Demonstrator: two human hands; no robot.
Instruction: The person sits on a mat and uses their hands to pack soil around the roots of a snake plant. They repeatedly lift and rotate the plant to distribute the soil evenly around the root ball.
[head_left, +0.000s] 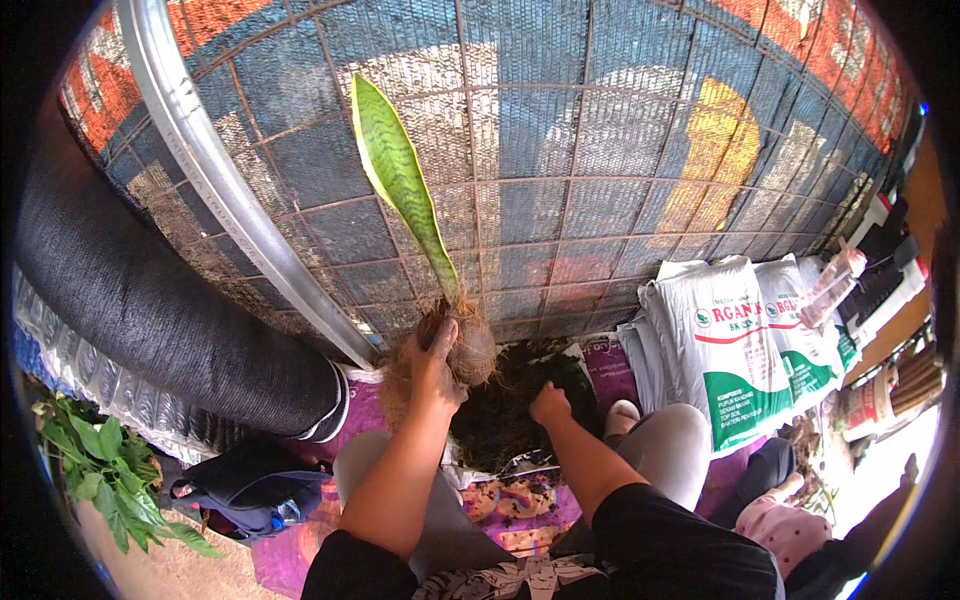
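My left hand (435, 379) grips a round brown coconut (472, 349) with shaggy husk fibre (397, 386) hanging beside it. From its top rises a snake plant leaf (394, 161), green with a yellow edge and leaning left. The leaf's base is hidden among the fibres. Over dark soil (491, 431), my right hand (551, 405) is held low with curled fingers. Its palm faces away, so anything inside cannot be seen. The soil lies on a white plastic sheet or sack (469, 476) between my knees.
White and green growing-medium bags (739, 345) are stacked at right, with a clear cup (832, 281) on top. A mesh-covered wire panel (525, 187) stands ahead. Black netting roll (187, 300), metal bar (217, 195), dark bag (255, 484) and leafy plant (105, 472) are left. Another person (784, 525) sits lower right.
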